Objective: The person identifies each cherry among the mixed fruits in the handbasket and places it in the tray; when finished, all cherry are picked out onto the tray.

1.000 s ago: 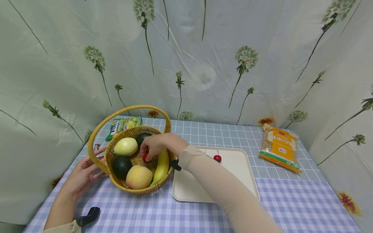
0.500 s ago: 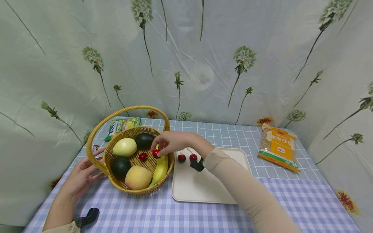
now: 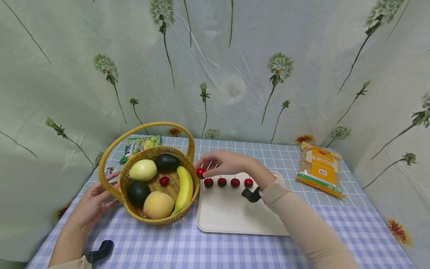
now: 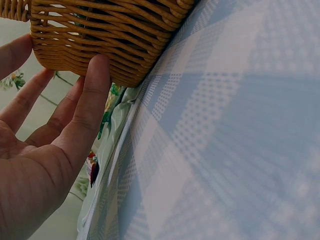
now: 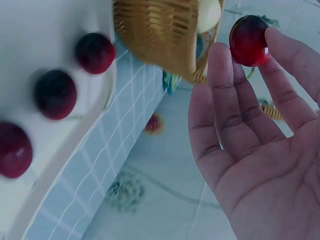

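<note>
My right hand pinches a red cherry between thumb and fingers, just off the right rim of the wicker basket. The right wrist view shows the held cherry at the fingertips. My left hand touches the basket's left side with straight, spread fingers; in the left wrist view its fingertips meet the woven wall. Inside the basket lie another cherry, a banana, a peach, a pale yellow-green fruit and two dark green fruits, one an avocado-like oval.
A white tray right of the basket bears several cherries in a row along its far side. The tall basket handle arches over the fruit. A green snack bag lies behind the basket, an orange grain bag at the far right.
My right hand has lifted the cherry out of the basket and carried it right, toward the tray. One cherry in the basket and the tray's row came into sight. My left hand stays put.
</note>
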Available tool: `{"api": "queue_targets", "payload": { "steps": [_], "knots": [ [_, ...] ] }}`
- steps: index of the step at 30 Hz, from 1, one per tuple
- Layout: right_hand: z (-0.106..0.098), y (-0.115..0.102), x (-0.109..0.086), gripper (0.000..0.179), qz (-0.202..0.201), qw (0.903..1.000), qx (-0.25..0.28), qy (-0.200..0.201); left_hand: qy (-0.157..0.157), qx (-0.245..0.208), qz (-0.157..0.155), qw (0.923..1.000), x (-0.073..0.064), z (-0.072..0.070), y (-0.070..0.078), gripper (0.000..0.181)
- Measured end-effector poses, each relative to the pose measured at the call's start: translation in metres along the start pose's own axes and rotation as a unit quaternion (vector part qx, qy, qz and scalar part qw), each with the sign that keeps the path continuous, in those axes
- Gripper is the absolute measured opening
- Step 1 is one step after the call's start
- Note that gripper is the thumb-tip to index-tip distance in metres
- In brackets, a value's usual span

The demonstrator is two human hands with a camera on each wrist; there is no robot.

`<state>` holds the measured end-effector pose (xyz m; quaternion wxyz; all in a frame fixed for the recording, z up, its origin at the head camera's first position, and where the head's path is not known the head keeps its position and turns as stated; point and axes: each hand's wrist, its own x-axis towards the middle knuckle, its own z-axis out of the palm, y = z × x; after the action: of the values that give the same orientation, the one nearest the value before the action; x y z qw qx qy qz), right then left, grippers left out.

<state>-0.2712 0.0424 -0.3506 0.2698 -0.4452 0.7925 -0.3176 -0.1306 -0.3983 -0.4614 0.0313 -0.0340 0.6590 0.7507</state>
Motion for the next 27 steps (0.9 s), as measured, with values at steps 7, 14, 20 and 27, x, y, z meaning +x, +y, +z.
{"api": "queue_targets", "payload": {
  "steps": [7, 14, 20, 27],
  "knots": [
    [-0.004, 0.023, -0.035, 0.035, 0.024, 0.9987, 0.021, 0.039, -0.007, -0.001, 0.005, 1.0, 0.0, -0.001, 0.0, 0.046],
    [-0.007, 0.049, -0.073, 0.034, 0.062, 0.994, 0.032, 0.084, -0.007, -0.002, 0.006, 1.0, 0.0, -0.001, -0.001, 0.046],
    [-0.013, 0.074, -0.111, 0.035, 0.106, 0.9868, 0.019, 0.121, -0.007, -0.007, 0.004, 0.9999, 0.001, -0.001, -0.001, 0.046],
    [-0.012, 0.096, -0.137, 0.031, 0.142, 0.9816, -0.005, 0.128, -0.005, -0.004, 0.003, 1.0, 0.001, -0.002, -0.002, 0.046]
  ]
}}
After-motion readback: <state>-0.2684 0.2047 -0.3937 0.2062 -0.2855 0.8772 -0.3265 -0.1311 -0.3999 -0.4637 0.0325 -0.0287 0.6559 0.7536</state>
